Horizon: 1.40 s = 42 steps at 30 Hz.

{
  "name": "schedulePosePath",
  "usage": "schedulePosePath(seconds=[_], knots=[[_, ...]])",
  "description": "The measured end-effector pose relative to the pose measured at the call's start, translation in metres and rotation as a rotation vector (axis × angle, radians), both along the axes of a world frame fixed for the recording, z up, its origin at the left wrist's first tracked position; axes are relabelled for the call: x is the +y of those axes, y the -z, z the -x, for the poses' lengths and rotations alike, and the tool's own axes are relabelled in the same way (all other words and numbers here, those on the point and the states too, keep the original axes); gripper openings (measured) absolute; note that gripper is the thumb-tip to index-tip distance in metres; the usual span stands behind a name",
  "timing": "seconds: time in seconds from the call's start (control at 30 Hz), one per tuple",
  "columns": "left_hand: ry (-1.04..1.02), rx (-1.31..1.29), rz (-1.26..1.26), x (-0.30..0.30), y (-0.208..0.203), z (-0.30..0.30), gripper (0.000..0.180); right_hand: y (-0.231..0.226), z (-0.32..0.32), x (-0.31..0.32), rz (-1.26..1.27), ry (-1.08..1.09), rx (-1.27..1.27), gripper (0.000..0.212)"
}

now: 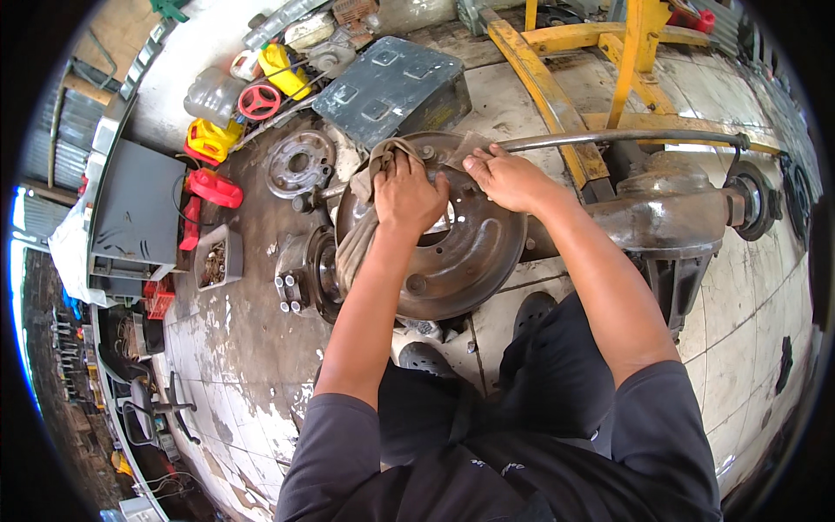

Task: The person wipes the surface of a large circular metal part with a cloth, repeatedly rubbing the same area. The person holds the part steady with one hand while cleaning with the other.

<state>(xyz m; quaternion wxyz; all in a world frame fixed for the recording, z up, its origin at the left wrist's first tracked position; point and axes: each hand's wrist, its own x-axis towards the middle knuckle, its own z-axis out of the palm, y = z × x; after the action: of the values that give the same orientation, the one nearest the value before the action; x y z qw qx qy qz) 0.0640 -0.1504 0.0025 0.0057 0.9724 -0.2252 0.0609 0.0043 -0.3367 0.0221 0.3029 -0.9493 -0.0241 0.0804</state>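
Observation:
A round, brown metal backing plate (474, 274) stands at the end of a vehicle axle housing (600, 228) in front of me. My left hand (407, 196) presses a grey-brown rag (355, 248) against the plate's upper left rim, its fingers bent over the cloth. On the upper right rim, my right hand (509, 178) pinches a thin brownish sheet (470, 151), perhaps sandpaper. The fingertips partly hide this sheet. Left of the plate sits the hub end (300, 274) with bright studs. A long metal rod (609, 137) runs behind the plate to the right.
A dark metal box (391, 83) lies behind the plate, beside a loose round plate (300, 163). Yellow steel stand legs (548, 96) rise at the back right. Yellow and red containers (213, 139), a small parts bin (219, 258) and a grey cabinet (135, 209) are at the left.

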Motion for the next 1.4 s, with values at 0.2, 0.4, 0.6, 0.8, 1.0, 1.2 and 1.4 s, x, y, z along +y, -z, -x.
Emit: schedulePosePath(seconds=[0.2,0.4,0.6,0.8,1.0,1.2,1.4], knots=[[-0.012,0.026,-0.022,-0.006,-0.006,-0.003,0.097,0.006,-0.004,-0.001,0.009,0.035,-0.006,0.065],[0.176,0.083,0.032,0.025,-0.005,0.016,0.087,0.001,-0.004,-0.001,0.021,0.049,0.043,0.065],[0.048,0.022,0.015,0.014,-0.002,0.005,0.084,0.003,-0.003,0.004,0.022,0.046,0.041,0.067],[0.197,0.257,0.17,0.059,-0.007,0.011,0.077,0.004,-0.001,-0.006,0.0,0.034,0.032,0.071],[0.283,0.326,0.232,0.098,-0.027,0.016,0.059,0.01,-0.005,-0.006,-0.017,0.033,0.035,0.073],[0.309,0.265,0.292,0.134,-0.012,0.031,0.057,0.002,-0.001,-0.01,-0.021,0.02,0.098,0.08],[0.13,0.169,0.222,0.1,-0.009,-0.011,0.051,-0.005,-0.004,-0.002,-0.02,0.031,0.085,0.075]])
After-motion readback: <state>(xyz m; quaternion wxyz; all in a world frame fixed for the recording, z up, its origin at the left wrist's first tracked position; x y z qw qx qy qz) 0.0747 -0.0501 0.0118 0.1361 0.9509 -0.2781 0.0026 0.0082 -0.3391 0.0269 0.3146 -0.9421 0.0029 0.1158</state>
